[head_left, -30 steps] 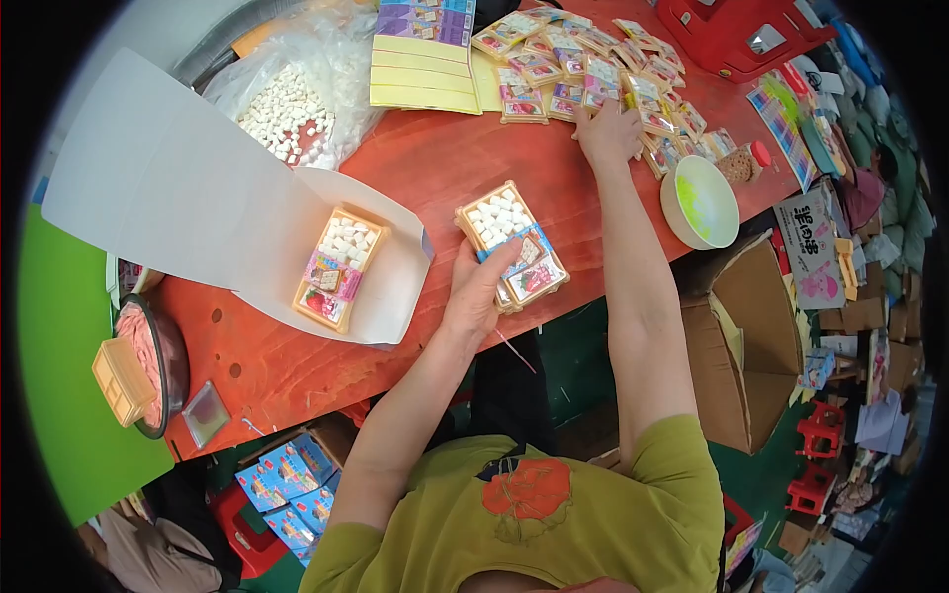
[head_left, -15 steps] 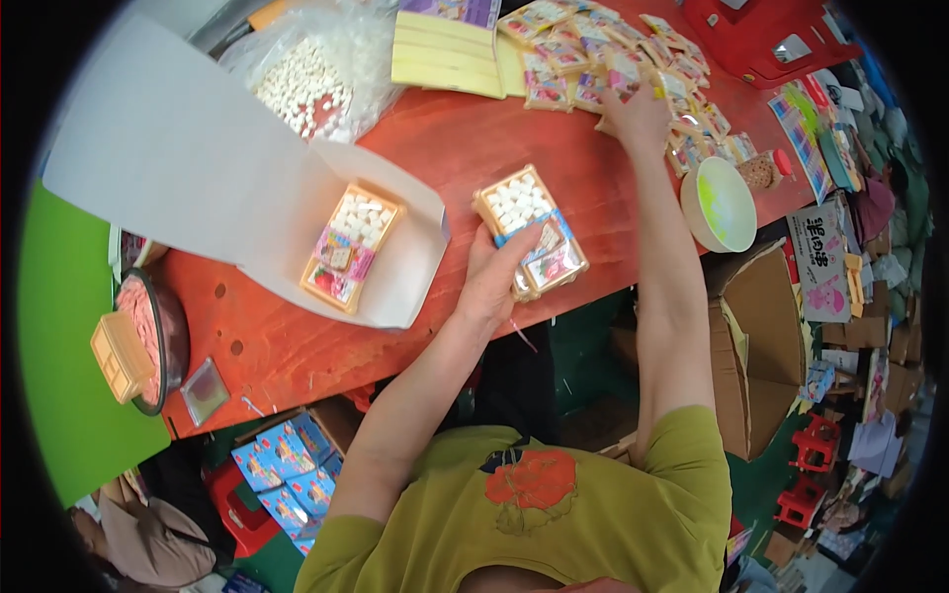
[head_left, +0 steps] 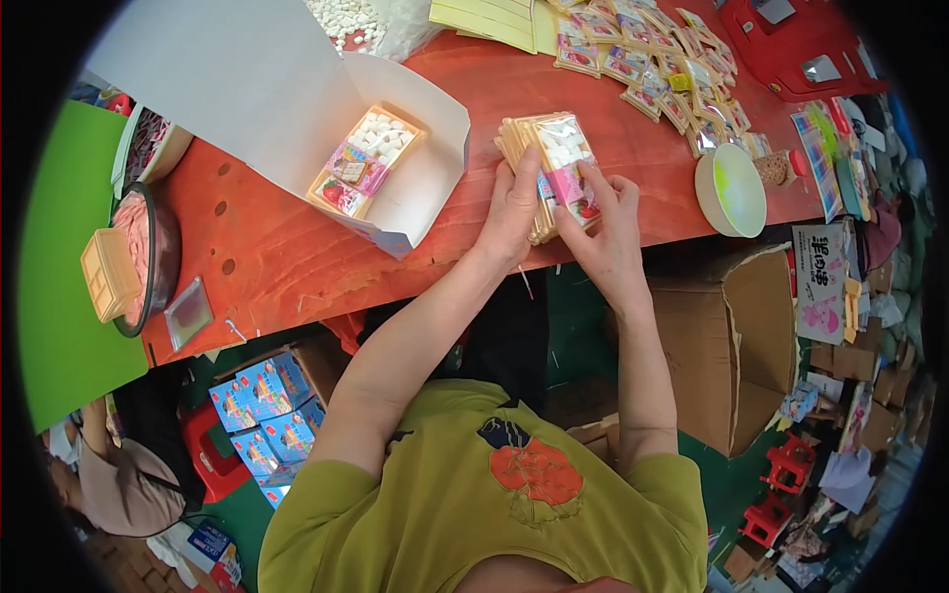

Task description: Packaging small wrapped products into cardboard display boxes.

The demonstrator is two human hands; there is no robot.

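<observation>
Both hands grasp a stack of candy trays (head_left: 554,170) on the red table (head_left: 287,247): left hand (head_left: 512,210) at its 7 o'clock edge, right hand (head_left: 605,229) at 5 o'clock. At 9 o'clock of the stack, a filled tray (head_left: 364,160) lies in the white open box (head_left: 415,188).

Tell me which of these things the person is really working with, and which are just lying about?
In use:
- left hand and right hand, both gripping the candy tray stack
- white box with a filled tray inside
- loose packets

Lying about:
- green bowl
- blue boxes
- cardboard box
- red stools
</observation>
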